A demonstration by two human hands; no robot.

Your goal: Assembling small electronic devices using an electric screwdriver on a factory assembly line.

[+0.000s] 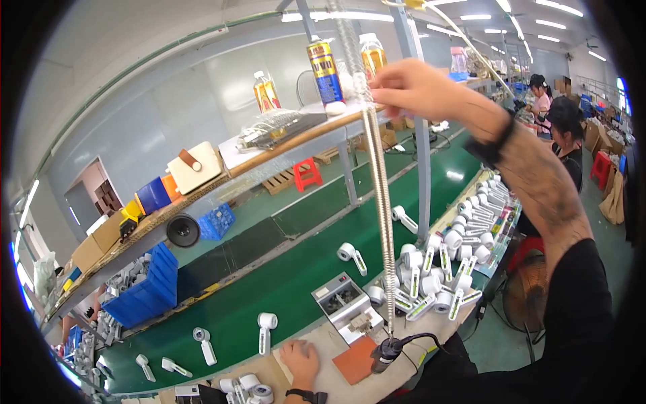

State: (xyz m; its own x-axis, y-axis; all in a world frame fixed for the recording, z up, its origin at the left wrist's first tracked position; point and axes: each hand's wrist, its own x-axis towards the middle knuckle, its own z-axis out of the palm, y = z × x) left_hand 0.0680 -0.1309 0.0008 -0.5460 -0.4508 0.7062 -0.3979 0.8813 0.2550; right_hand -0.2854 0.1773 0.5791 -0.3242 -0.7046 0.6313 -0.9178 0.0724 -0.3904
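Observation:
My right hand (424,91) is raised to the shelf, its thumb and fingers drawn together beside the upper part of a long metal coil spring (381,192). What those fingers hold is too small to make out. The spring runs down to a black electric screwdriver (386,355) with a black cord, standing by an orange-brown pad (355,361). My left hand (300,362) rests on the bench edge with nothing visible in it. Between the hands stands a grey screw feeder (347,306). Nearest my right hand are a blue and yellow spray can (326,75) and a drink bottle (372,55).
White handheld fans (431,283) lie piled on the bench at the right; several more lie on the green conveyor belt (296,286). A blue crate (145,286) holds grey parts at the left. A grey post (422,168) rises behind the spring. Co-workers (565,128) sit at the far right.

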